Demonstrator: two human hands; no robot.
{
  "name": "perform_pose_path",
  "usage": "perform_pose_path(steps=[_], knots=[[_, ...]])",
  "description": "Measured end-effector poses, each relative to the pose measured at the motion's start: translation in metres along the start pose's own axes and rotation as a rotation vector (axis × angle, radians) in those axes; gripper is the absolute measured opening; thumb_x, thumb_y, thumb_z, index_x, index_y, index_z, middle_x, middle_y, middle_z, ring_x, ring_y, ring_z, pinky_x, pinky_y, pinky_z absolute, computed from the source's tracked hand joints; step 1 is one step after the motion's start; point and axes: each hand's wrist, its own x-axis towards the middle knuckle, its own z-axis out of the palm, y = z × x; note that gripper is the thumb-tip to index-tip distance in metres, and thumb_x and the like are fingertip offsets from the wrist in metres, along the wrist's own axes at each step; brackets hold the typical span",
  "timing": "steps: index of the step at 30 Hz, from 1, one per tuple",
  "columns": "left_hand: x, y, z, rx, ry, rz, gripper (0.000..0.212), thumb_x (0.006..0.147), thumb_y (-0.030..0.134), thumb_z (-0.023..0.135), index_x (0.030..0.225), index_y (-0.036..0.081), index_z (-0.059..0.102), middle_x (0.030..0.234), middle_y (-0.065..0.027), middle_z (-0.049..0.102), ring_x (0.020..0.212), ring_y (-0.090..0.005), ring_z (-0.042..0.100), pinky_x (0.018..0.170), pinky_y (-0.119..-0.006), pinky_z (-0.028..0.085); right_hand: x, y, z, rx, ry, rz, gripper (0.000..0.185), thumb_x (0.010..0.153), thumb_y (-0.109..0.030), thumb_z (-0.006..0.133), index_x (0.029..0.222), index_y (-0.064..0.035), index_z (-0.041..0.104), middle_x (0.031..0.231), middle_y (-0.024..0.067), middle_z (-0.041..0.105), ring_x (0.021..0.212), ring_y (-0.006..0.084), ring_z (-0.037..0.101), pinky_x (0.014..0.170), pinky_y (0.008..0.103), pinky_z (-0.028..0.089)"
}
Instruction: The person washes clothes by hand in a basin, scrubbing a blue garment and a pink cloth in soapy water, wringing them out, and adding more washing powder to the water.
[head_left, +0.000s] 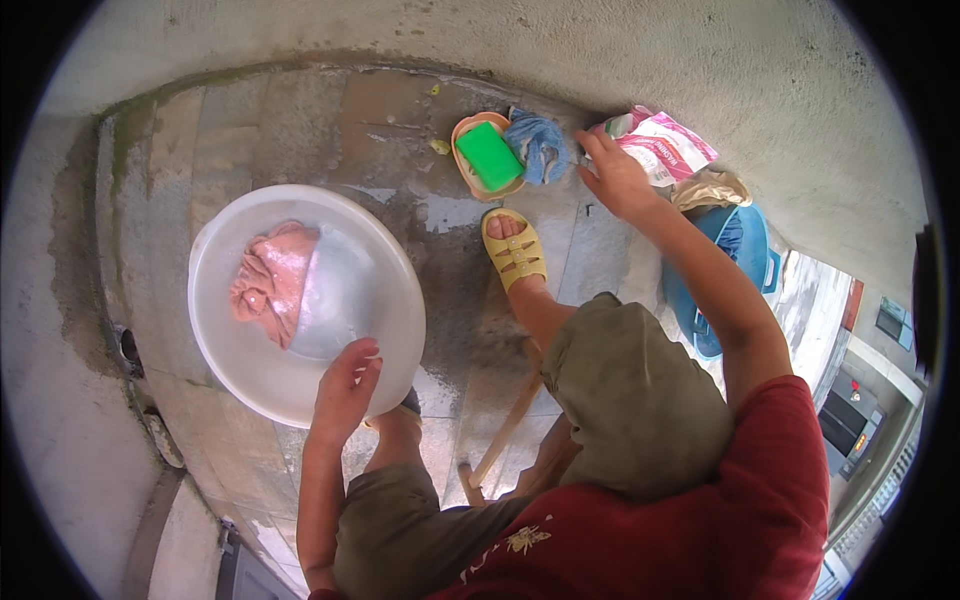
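Observation:
A white plastic basin (397, 322) stands on the wet floor and holds a little water and a crumpled pink cloth (281, 274). Over the basin's near rim hovers my left hand (347, 390), fingers loosely bent and holding nothing. Reaching out to the right, my right hand (616, 178) is between a wadded blue cloth (538, 146) and a pink-and-white washing powder bag (667, 146). Its thumb and fingers are apart with nothing visible in them. Beside the blue cloth, a green soap bar (489, 156) lies in an orange soap dish (465, 176).
A blue tub (679, 281) with dark blue fabric inside stands under my right forearm. A crumpled tan wrapper (711, 190) sits by the wall (795, 112). Part of a wooden stool (510, 420) shows beneath me. My yellow sandal (517, 251) is right of the basin.

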Motion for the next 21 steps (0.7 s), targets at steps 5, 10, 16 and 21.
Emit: perform_pose_path(steps=[5,10,16,21], knots=[[-0.003,-0.001,0.004,-0.003,0.002,-0.025,0.03,0.089,0.011,0.056,0.117,0.002,0.054,0.105,-0.0126,0.062,0.093,-0.0197,0.062,0.08,-0.031,0.049,0.065,0.0,0.048,-0.163,-0.069,0.0,0.049,0.078,-0.014,0.06,0.124,-0.0144,0.044,0.114,0.0127,0.057,0.107,0.0313,0.054,0.086,0.0437,0.044],[-0.006,-0.002,-0.002,-0.006,-0.003,-0.037,0.029,0.089,0.01,0.055,0.117,0.002,0.053,0.105,-0.0117,0.063,0.095,-0.0198,0.061,0.08,-0.031,0.049,0.06,-0.005,0.028,-0.115,-0.159,-0.015,0.03,0.077,-0.014,0.059,0.106,-0.0095,0.053,0.099,0.0158,0.062,0.093,0.034,0.06,0.08,0.0437,0.047],[-0.003,-0.01,0.003,-0.086,-0.005,0.011,0.028,0.09,0.01,0.054,0.117,0.003,0.053,0.105,-0.0107,0.063,0.094,-0.0172,0.06,0.081,-0.029,0.047,-0.075,0.034,-0.079,0.816,0.212,0.637,0.016,0.085,-0.011,0.057,0.1,-0.0057,0.051,0.086,0.0059,0.061,0.072,0.0186,0.062,0.062,0.0311,0.052],[-0.002,-0.02,0.006,-0.074,-0.043,0.019,0.028,0.089,0.011,0.054,0.117,0.004,0.054,0.103,-0.0094,0.064,0.092,-0.0166,0.06,0.077,-0.029,0.048,-0.089,0.07,-0.162,1.399,0.787,0.79,0.017,0.088,-0.013,0.057,0.101,-0.0071,0.049,0.085,0.0057,0.06,0.067,0.0159,0.063,0.053,0.0242,0.053]])
